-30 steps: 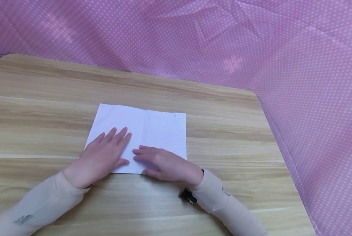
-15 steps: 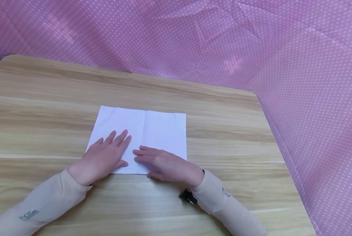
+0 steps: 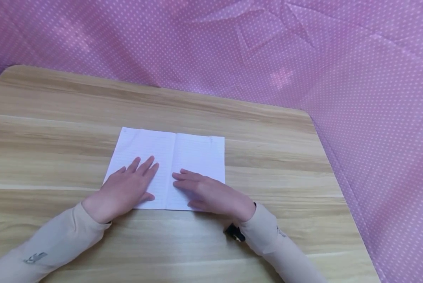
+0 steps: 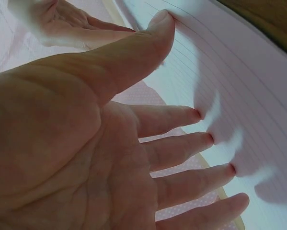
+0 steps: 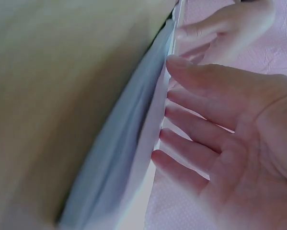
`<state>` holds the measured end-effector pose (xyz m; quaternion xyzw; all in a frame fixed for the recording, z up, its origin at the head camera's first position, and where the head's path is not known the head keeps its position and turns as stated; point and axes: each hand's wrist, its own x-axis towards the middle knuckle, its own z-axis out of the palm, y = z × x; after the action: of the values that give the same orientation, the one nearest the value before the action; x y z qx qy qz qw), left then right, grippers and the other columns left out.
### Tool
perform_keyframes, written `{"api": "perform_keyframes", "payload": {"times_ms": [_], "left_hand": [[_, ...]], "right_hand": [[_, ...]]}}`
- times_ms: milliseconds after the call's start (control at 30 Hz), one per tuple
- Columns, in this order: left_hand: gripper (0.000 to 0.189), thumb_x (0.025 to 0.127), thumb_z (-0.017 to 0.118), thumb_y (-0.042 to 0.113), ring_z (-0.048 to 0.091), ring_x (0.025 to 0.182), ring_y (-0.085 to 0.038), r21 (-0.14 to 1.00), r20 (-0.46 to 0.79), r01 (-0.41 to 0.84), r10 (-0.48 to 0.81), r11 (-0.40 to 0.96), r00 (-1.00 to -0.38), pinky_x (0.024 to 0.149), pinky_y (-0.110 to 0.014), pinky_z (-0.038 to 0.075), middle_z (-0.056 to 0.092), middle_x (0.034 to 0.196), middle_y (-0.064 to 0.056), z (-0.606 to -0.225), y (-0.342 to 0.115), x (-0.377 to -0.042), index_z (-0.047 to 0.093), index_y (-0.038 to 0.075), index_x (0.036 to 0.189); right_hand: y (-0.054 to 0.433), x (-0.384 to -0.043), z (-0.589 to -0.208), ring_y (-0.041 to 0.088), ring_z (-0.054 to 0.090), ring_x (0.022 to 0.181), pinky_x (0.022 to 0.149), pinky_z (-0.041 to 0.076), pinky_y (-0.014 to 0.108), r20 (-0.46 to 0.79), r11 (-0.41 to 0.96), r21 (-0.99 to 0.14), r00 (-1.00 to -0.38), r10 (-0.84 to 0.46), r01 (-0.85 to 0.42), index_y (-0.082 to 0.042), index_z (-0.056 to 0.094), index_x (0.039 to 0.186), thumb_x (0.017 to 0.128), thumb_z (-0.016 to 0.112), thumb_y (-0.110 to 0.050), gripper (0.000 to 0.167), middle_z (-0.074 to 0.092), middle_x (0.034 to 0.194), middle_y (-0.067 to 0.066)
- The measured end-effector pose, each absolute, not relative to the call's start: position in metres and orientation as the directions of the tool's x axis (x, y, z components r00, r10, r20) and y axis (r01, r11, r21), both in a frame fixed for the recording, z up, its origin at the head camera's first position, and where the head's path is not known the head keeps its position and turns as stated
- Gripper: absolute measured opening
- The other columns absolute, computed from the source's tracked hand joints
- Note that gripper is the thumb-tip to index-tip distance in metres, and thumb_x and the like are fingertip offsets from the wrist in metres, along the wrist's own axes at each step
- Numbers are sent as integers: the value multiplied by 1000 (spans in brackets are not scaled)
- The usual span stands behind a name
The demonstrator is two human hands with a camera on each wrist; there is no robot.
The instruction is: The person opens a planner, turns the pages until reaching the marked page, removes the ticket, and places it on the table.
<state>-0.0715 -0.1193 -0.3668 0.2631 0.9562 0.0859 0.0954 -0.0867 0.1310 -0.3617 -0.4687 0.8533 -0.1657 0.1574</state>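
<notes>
While both my palms lie on it, the sheet stays flat:

Sheet: the paper (image 3: 183,157) lies mid-surface, a lined white rectangle with one crease running away from me down its middle, splitting it into a left and a right half.

Left grip: my left hand (image 3: 126,188) rests flat on the left half, fingers straight and slightly fanned, holding nothing; in the left wrist view the fingertips (image 4: 200,115) touch the lined page and cast soft shadows on it.

Right grip: my right hand (image 3: 211,192) lies on the right half, fingers stretched out and pointing left toward the crease, flat and relaxed, nothing pinched (the right wrist view is blurred, but the fingers (image 5: 191,124) show straight beside the paper's edge).

Key relation: the crease lies between my two hands, just left of my right fingertips and just right of my left ones; its long axis runs near to far. I judge the right hand the nearer to it, since its fingers point straight at the fold.

Near edge: the sheet's bottom edge sits under the heels of both hands.

Materials: thin, limp ruled paper, smooth and matt; the surface (image 3: 268,125) is pale wood grain with rounded corners.

Around: a pink dotted cloth (image 3: 338,59) hangs behind and to the right, wrinkled. My sleeves (image 3: 55,243) are beige.
</notes>
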Motion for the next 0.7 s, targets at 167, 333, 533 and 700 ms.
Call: {"api": "perform_keyframes", "payload": {"times_ms": [167,333,533,700], "left_hand": [[76,86,76,32,35,134,-51,208,-137,496,527,843,-839,96,-64,42,36,151,-26,-367,-120,-71,43,-6,143],[76,86,76,32,35,134,-51,206,-146,497,529,843,-836,96,-64,41,36,151,-26,-366,-120,-72,43,-6,143],[75,86,76,32,36,133,-51,200,-133,508,537,838,-833,95,-64,43,36,150,-27,-366,-121,-71,44,-7,142],[75,86,76,32,37,132,-52,202,-127,511,540,836,-832,94,-63,44,37,149,-27,-367,-122,-70,44,-7,142]], "right_hand": [[145,-87,-358,18,22,147,116,22,29,-148,570,-439,-570,-808,-695,-3,48,143,90,69,-5,57,33,157,6],[159,-86,-355,17,21,147,116,24,32,-197,646,-450,-637,-745,-617,-4,45,146,91,69,-5,60,30,159,5],[176,-89,-359,24,26,145,113,30,35,-168,666,-434,-672,-721,-607,0,46,144,87,74,-5,64,32,157,11],[188,-90,-359,28,29,144,111,33,39,-150,685,-441,-705,-693,-579,3,46,143,83,76,-1,66,34,155,15]]}}
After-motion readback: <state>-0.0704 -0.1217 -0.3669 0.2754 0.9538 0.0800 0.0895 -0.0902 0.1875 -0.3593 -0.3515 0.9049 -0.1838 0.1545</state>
